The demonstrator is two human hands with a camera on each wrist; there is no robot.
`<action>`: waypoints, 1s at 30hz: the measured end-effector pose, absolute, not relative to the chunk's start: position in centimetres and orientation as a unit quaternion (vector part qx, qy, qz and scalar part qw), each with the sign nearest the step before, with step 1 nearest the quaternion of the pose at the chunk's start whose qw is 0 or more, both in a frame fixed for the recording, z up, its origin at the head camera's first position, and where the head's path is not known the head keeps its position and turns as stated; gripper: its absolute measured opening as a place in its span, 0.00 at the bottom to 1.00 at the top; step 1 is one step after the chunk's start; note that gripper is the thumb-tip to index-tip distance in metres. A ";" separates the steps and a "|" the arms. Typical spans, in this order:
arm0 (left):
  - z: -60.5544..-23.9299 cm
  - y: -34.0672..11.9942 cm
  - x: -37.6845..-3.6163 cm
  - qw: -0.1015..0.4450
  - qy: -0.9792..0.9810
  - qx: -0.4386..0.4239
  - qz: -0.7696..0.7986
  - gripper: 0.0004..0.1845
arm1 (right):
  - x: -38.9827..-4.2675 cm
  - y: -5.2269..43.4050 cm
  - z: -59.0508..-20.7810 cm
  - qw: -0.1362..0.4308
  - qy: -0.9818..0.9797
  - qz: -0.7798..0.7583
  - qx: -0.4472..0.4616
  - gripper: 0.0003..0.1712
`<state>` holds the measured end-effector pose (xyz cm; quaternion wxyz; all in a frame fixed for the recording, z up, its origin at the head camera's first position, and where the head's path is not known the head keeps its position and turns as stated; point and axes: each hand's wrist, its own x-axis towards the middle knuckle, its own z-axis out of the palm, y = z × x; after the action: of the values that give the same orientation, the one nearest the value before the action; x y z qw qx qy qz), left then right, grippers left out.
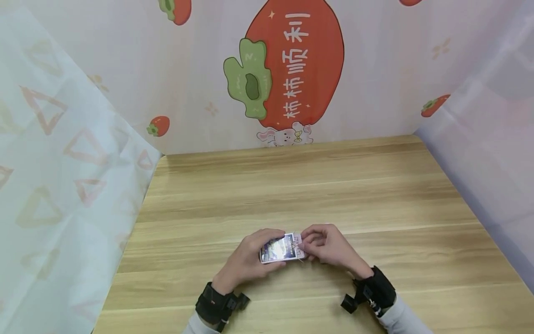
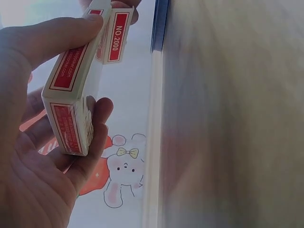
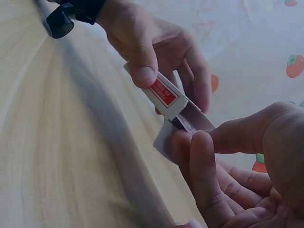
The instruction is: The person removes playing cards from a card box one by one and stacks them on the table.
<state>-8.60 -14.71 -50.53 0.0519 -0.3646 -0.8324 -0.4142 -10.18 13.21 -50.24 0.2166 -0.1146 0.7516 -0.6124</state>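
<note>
A small white playing card box (image 1: 278,249) with red printed edges is in the middle, near the front of the table. My left hand (image 1: 253,253) grips it along its two long sides, thumb on one edge and fingers on the other. At the box's right end my right hand (image 1: 329,246) pinches with thumb and forefinger. That end is open: an end flap (image 2: 118,35) marked NO.2000 sticks out in the left wrist view. In the right wrist view a dark strip (image 3: 182,124) shows in the opening, close to the right fingertips. Whether they pinch cards or a flap is hidden.
Under both hands lies a wood-grain table (image 1: 292,185). A printed cloth backdrop (image 1: 367,69) with a large red persimmon rises behind it. Patterned white cloth hangs at the left (image 1: 66,153) and right. Each wrist wears a black strap with a camera.
</note>
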 end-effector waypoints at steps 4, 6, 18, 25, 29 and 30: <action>-50.5 -14.9 -8.5 0.056 -0.836 -0.361 -0.409 0.37 | -10.3 14.0 -50.1 0.229 0.747 -0.617 -0.092 0.16; -50.5 -15.0 -8.5 0.056 -0.838 -0.358 -0.408 0.37 | -10.5 14.3 -50.0 0.233 0.744 -0.621 -0.085 0.17; -50.5 -15.2 -8.6 0.053 -0.843 -0.338 -0.416 0.38 | -11.0 15.7 -49.6 0.224 0.729 -0.641 -0.082 0.18; -50.5 -15.3 -8.8 0.084 -0.843 -0.349 -0.401 0.38 | -11.6 16.4 -49.5 0.201 0.717 -0.658 -0.109 0.19; -50.5 -15.3 -8.9 0.083 -0.842 -0.350 -0.402 0.38 | -11.8 17.0 -49.4 0.203 0.716 -0.660 -0.102 0.20; -50.5 -15.4 -8.9 0.082 -0.842 -0.350 -0.403 0.38 | -11.9 17.1 -49.3 0.203 0.718 -0.659 -0.099 0.20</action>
<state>-8.85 -15.35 -50.54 0.0822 -0.3503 -0.8416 -0.4028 -11.89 17.09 -49.35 0.2031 -0.0992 0.7178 -0.6585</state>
